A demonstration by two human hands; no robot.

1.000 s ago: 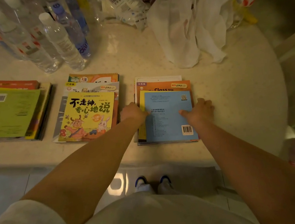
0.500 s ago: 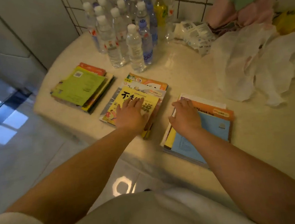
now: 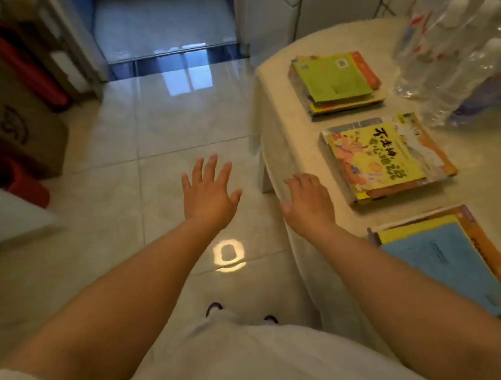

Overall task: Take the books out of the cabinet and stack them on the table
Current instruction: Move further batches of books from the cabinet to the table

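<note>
At lower right, a blue-topped book stack (image 3: 448, 264) lies on the table (image 3: 287, 142). Mid-frame, the left hand (image 3: 207, 194) hovers over the floor (image 3: 116, 174), fingers spread, empty; the right hand (image 3: 307, 203), fingers loosely bent, holds nothing at the table's edge. Farther right sit a yellow-topped stack (image 3: 386, 158), then a green-topped stack (image 3: 335, 81) beside water bottles (image 3: 464, 49).

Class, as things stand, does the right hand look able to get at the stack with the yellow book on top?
Probably yes. The right hand is empty, fingers loosely spread, over the table edge, and the yellow-topped stack lies just beside it with bare tabletop between and nothing blocking.
</note>
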